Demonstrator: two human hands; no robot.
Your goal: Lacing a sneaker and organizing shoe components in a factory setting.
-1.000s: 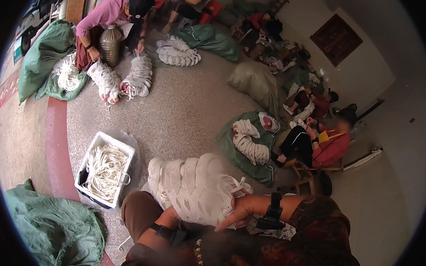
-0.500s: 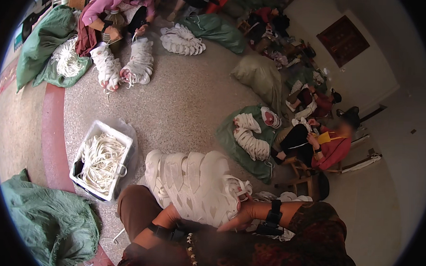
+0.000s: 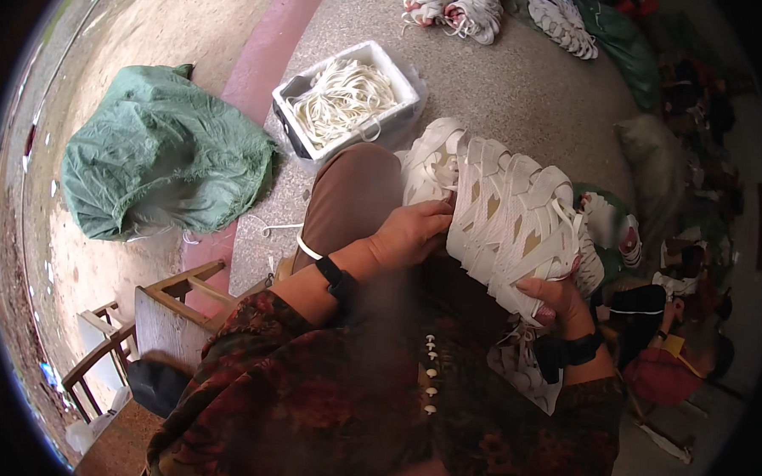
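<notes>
A long stack of nested white shoe uppers (image 3: 510,214) lies slantwise over my lap. My left hand (image 3: 411,235) has its fingers closed at the stack's near side, by a gap between the far group of uppers (image 3: 433,164) and the rest. My right hand (image 3: 561,305) grips the stack's near right end, thumb on top. Loose laces and a bit of red lining show at that end. Below the right wrist, more white upper material (image 3: 524,372) hangs, partly hidden by the wrist strap.
A white foam box (image 3: 409,90) full of white laces (image 3: 344,100) stands beyond my brown-clad knee (image 3: 348,202). Left of it lies a green sack (image 3: 164,152). Wooden stools (image 3: 174,314) are at lower left. More upper stacks (image 3: 476,12) sit at the top; a person in red (image 3: 664,374) sits at right.
My view has swung left, so the box and green sack appear higher and further right. The stack now slants, and my left hand has come from beneath it to its side, at a gap between uppers.
</notes>
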